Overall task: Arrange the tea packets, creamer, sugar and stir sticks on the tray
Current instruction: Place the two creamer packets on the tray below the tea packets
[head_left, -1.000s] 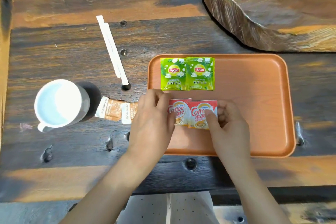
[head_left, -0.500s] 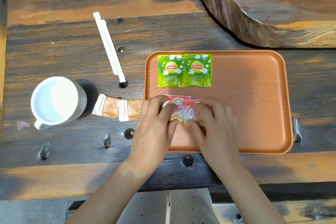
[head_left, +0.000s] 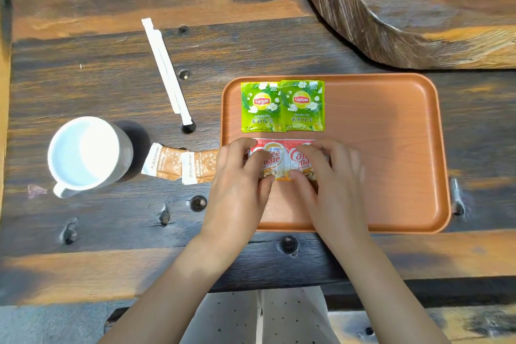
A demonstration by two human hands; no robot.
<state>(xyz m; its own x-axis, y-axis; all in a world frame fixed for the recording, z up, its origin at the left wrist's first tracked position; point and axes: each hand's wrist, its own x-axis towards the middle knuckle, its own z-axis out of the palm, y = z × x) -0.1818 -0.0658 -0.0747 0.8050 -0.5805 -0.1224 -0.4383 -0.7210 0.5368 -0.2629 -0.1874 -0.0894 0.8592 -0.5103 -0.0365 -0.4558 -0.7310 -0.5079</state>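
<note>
Since the earlier frame both hands have closed inward over the creamer packets, and the right hand now covers more of its packet than a second ago. Left hand (head_left: pixel 240 176) lies fingers-down on the left creamer packet (head_left: pixel 269 160); right hand (head_left: pixel 329 179) lies fingers-down on the right creamer packet (head_left: pixel 296 158). Neither hand grips anything closed: fingers are loosely curved and pressing or pinching the packet edges flat against the tray; whether any packet is lifted cannot be told.

Tray (head_left: pixel 391 148), orange, sits right of centre in the frame on the dark wooden surface (head_left: pixel 97 78). Both creamer packets lie side by side, touching, in the tray's lower-left part. Just above them, in the tray's upper-left corner, two green tea packets (head_left: pixel 282 106) lie side by side, the right one slightly overlapping the left.

Off the tray, left of centre: two orange sugar sticks (head_left: pixel 178 165) lie end to end, overlapping, between a white mug (head_left: pixel 86 153) and the left hand. Mug stands at the left of the frame, handle toward the lower left. Paper-wrapped stir sticks (head_left: pixel 166 70) lie diagonally in the upper-left middle, well apart from the tray. Thick wooden slab (head_left: pixel 418 3) fills the upper right.
</note>
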